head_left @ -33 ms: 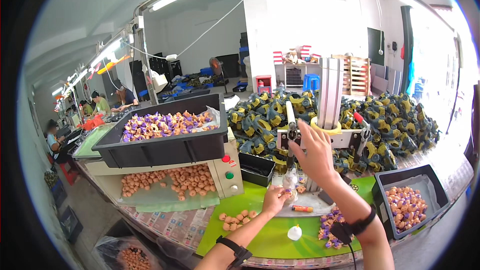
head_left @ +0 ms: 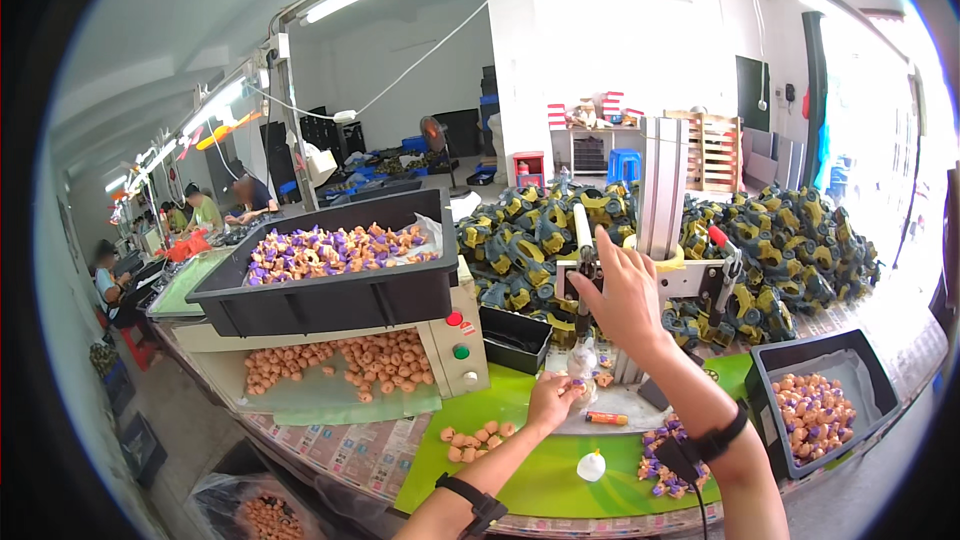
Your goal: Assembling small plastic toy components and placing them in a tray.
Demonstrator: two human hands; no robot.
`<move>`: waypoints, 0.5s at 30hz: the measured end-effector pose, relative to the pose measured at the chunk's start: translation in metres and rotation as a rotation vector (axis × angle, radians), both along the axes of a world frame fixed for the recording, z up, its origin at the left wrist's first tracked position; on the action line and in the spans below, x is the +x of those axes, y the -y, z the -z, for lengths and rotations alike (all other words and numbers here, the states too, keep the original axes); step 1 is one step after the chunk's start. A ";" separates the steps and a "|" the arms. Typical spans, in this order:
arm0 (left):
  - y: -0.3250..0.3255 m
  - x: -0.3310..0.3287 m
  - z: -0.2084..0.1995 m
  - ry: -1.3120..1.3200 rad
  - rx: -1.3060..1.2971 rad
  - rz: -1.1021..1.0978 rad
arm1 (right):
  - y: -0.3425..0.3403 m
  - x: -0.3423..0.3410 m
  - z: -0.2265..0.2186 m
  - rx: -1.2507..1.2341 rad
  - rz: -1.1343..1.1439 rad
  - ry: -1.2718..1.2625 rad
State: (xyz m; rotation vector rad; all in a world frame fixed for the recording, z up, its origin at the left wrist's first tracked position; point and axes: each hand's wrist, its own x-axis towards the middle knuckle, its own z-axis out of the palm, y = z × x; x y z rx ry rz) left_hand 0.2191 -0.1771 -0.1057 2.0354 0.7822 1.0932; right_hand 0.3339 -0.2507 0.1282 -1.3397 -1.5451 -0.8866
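Observation:
My left hand is closed, fingertips pinching a small peach-and-purple plastic part at the white fixture under a toggle-clamp press. My right hand is raised beside the clamp's white-handled lever, fingers stretched and apart; whether the palm touches the lever I cannot tell. A small orange-red tube lies on the pale base plate in front of the fixture. A white bottle with a pointed tip stands on the green mat. Loose peach-and-purple parts lie beneath my right forearm.
Round peach parts sit left on the mat. A black tray of purple-and-peach parts rests on a cream machine; another bin stands right. Dark green-and-yellow toy bodies are heaped behind the press. Other people work far left.
My right hand has shifted very slightly upward and left beside the lever. My left hand keeps its place at the fixture.

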 end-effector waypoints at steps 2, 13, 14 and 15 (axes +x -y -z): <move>0.003 0.005 0.000 0.014 -0.029 0.009 | -0.028 0.005 -0.008 -0.382 0.109 -0.319; -0.034 0.005 0.045 0.168 -0.149 0.167 | 0.067 -0.061 -0.045 -0.304 -0.728 -0.080; -0.041 0.003 0.055 0.354 -0.258 0.269 | 0.071 -0.065 -0.025 -0.305 -0.707 -0.017; -0.030 0.007 0.046 0.349 -0.265 0.298 | 0.081 -0.058 -0.006 -0.302 -0.644 0.037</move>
